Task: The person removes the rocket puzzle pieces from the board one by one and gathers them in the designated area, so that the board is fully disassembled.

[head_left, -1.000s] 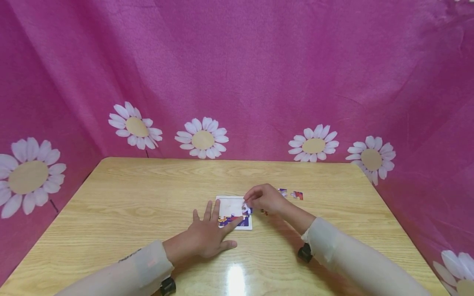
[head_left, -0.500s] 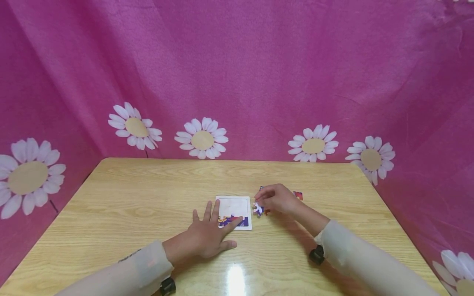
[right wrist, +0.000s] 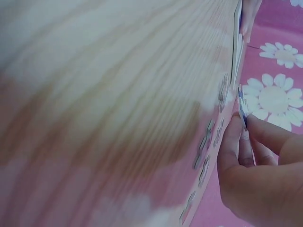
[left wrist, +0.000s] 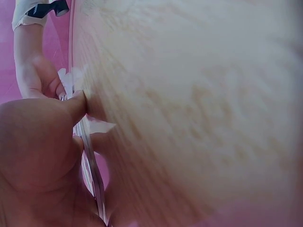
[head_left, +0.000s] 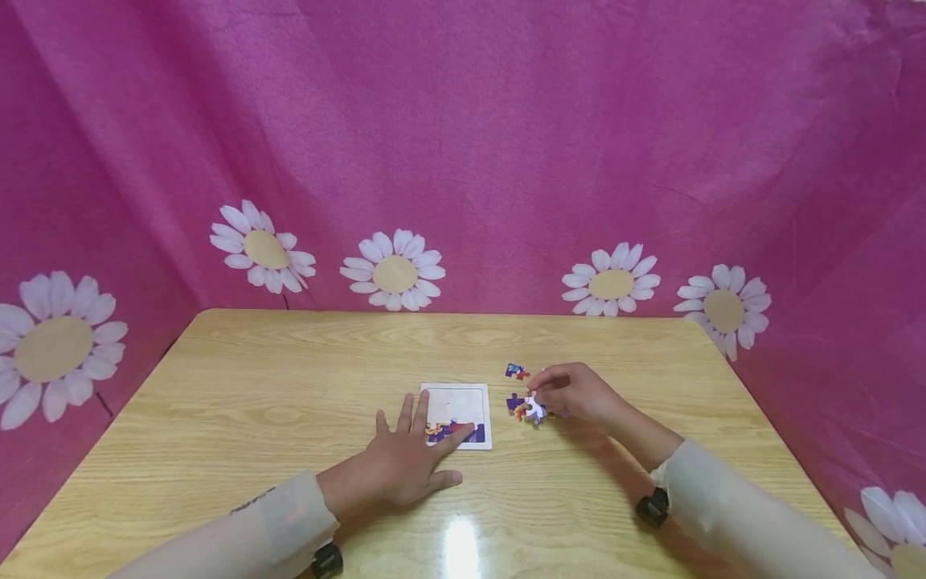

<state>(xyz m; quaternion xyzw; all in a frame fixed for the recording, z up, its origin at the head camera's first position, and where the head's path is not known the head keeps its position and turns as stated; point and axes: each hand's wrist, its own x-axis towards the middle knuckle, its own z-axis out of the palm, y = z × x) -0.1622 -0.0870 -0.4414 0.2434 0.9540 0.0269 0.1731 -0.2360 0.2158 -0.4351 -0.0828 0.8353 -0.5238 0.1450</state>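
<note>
A white square puzzle board lies on the wooden table, its bottom row filled with purple, red and yellow pieces. My left hand rests on the board's left and lower part with fingers spread straight. To the right of the board, my right hand pinches a white and purple jigsaw puzzle piece between thumb and fingers. The right wrist view shows that piece edge-on, raised above the table. Just left of it, partly covered, is a purple and orange piece.
Another loose piece lies farther back on the table. Several loose pieces appear edge-on in the right wrist view, some hidden from the head camera by my right hand. A pink curtain with daisies surrounds the table.
My right hand has moved right, away from the board, carrying the pinched puzzle piece to a spot over the loose pieces. The left hand has stayed still on the board.
</note>
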